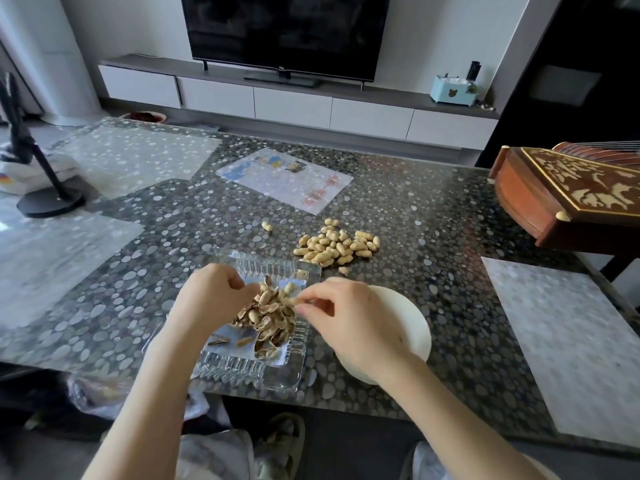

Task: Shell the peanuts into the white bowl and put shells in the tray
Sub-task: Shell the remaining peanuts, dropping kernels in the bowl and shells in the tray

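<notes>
Pebble-pattern table (433, 220): glass tray (242, 370) at near edge, white bowl (412, 327) just right of it. Peanut pile (337, 245) beyond both, stray peanut (266, 225) left of pile. Printed sheet (284, 180) farther back, black stand base (50, 204) far left.

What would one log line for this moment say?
phase: shelling; left hand: curled over tray, grip unclear; right hand: pinches peanut; shells: piled in tray; white bowl: right of tray; peanut heap: beyond tray

Left hand (211, 292), right hand (349, 317): bare, forearms uncovered to the frame edge. Below the counter's (415, 220) near edge: pale grey-white cloth (214, 455) over the lap; one beige slipper (280, 441), broad strap.
</notes>
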